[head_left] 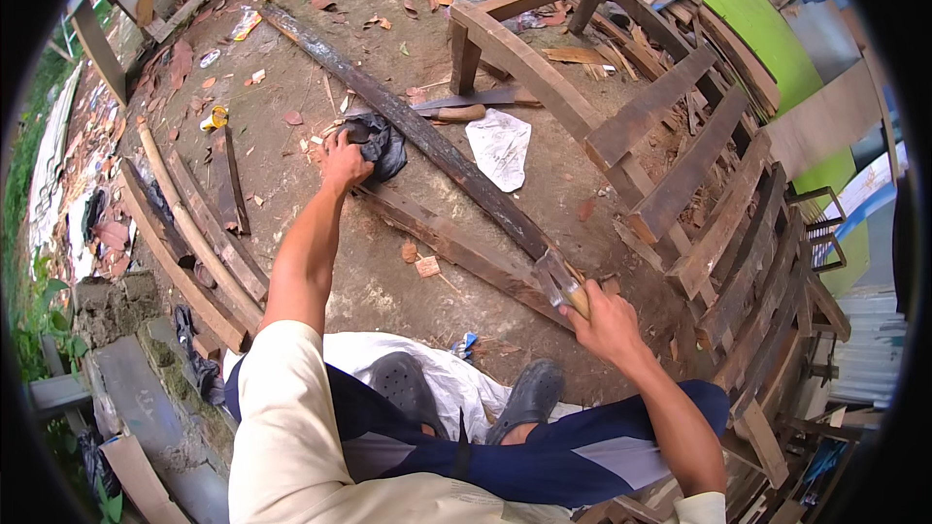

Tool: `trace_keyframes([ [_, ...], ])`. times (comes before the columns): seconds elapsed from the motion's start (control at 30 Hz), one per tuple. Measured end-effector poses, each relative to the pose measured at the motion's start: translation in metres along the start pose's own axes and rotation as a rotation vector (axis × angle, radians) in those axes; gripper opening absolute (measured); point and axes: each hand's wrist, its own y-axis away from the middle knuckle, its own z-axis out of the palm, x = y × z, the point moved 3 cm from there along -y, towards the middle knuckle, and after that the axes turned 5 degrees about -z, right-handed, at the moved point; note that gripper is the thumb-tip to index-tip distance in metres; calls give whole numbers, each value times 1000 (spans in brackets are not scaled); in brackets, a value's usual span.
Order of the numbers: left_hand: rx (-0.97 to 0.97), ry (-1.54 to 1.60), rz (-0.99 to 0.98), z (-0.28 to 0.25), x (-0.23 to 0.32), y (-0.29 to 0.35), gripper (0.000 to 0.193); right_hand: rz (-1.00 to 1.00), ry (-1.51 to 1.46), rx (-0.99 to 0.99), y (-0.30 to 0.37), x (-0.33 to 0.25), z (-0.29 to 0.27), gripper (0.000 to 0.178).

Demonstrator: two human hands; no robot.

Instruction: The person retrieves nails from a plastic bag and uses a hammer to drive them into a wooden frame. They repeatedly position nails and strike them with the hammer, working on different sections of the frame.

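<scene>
My left hand (347,161) reaches far forward, its fingers curled at the edge of a crumpled black plastic bag (388,157) on the ground. In my right hand (607,323) is a tool with a light wooden handle (580,302) and a broad grey metal head (555,277); its exact kind is unclear. That head lies over the near end of a long dark wooden beam (417,126). A second, browner beam (451,238) runs from beside the bag toward my right hand. Beyond the bag lie a handsaw (485,97) and a wooden-handled tool (460,114).
A wooden frame with slats (650,102) stands at the right, beside stacked timber (767,330). Several wood strips (184,233) lie at the left near a concrete block wall (146,398). A white cloth (500,148) rests mid-ground; white sheeting (456,383) lies under my shoes.
</scene>
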Motion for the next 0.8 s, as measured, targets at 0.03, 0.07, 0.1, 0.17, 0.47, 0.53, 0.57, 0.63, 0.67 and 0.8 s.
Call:
trace_keyframes([
  [0.03,16,-42,-44,-10,-4,6,57,-16,14,3,-27,-2,8,76],
  [0.07,38,-71,-69,-21,-4,6,56,-14,30,24,-50,0,17,76],
  [0.1,50,25,-65,-2,5,-1,52,-88,126,161,-82,17,25,77],
  [0.17,-22,70,-81,5,25,-11,55,-236,240,410,-146,59,57,77],
  [0.47,-3,220,-231,13,-8,-32,118,-104,68,493,-226,44,99,65],
  [0.53,-31,225,-238,21,-4,-36,108,-74,52,402,-227,42,86,55],
  [0.57,-33,223,-256,25,-2,-36,99,-64,52,425,-225,41,78,53],
  [0.63,-60,195,-258,33,-3,-45,77,-46,49,466,-220,41,63,49],
  [0.67,-83,166,-254,32,-14,-52,64,-102,45,539,-220,42,54,50],
  [0.8,40,214,-243,21,-8,-44,37,-21,42,552,-218,57,8,50],
])
